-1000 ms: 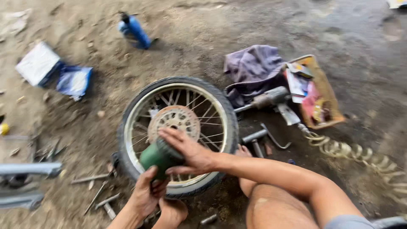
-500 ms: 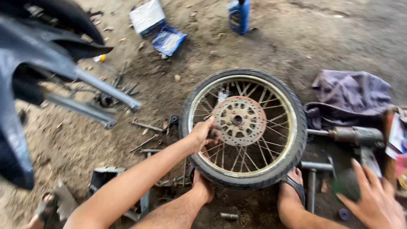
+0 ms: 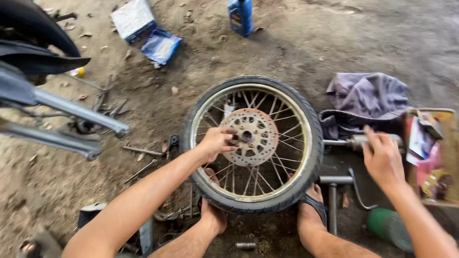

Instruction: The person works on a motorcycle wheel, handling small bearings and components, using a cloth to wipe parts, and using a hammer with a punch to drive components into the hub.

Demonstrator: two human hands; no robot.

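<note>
Right hand (image 3: 382,155) now touches tool (image 3: 363,141) beside wheel (image 3: 253,143).

Our left hand (image 3: 216,142) rests on the spoked wheel's (image 3: 253,143) brake disc (image 3: 253,136) — our right hand (image 3: 382,157) touches a metal tool (image 3: 361,141) at right.

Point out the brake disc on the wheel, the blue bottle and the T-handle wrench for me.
brake disc (image 3: 256,138): head view, on its drilled face right of the hub.
blue bottle (image 3: 240,16): head view, middle of its body.
T-handle wrench (image 3: 333,200): head view, on its long shaft.
</note>
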